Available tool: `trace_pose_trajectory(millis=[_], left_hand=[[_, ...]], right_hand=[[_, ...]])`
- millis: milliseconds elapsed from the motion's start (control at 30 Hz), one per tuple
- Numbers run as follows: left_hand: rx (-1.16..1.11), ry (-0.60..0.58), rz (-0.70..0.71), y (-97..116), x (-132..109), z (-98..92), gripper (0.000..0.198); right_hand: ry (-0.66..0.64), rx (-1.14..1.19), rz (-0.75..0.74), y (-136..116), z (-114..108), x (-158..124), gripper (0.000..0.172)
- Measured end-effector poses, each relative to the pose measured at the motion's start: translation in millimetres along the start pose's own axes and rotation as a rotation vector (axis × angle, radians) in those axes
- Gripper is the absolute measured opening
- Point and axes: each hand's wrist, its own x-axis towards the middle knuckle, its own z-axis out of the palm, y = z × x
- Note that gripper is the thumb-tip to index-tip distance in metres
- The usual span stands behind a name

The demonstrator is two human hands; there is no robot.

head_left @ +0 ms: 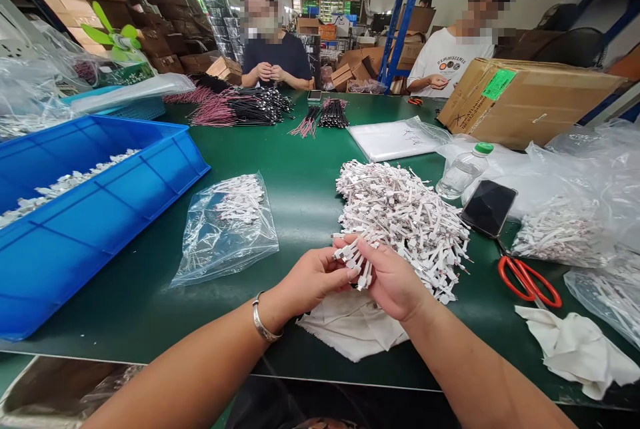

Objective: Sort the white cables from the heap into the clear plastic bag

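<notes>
The left hand and right hand — fingers clamped together — grip a small bunch of white cable connectors at the near edge of a large connector heap — a white cloth lies beneath.

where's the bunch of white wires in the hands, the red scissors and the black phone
bunch of white-sleeved wires (345, 250), head view, point on the white sleeves
red-handled scissors (501, 270), head view, point on a red handle loop
black phone (489, 208), head view, point on its screen

Cable workshop; wire leads heaped on green workbench
</notes>
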Motion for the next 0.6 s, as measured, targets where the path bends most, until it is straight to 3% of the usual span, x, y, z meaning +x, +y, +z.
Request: trace_pose_trajectory(millis=[167,367,600], left_hand=[[0.024,-0.026,-0.006,1.4,-0.1,1.2,0.027],[0.077,-0.106,-0.145,-4.9,-0.2,5.3,0.028],[0.321,-0.029,0.003,-9.8,-2.9,8.9,0.026]], right_hand=[[0.024,0.009,-0.012,0.0,-1.9,0.7,0.029],[0.073,-0.03,-0.048,3.3,-2.6,2.5,0.032],[0.064,-0.086,-0.047,3.4,0.0,0.1,0.028]])
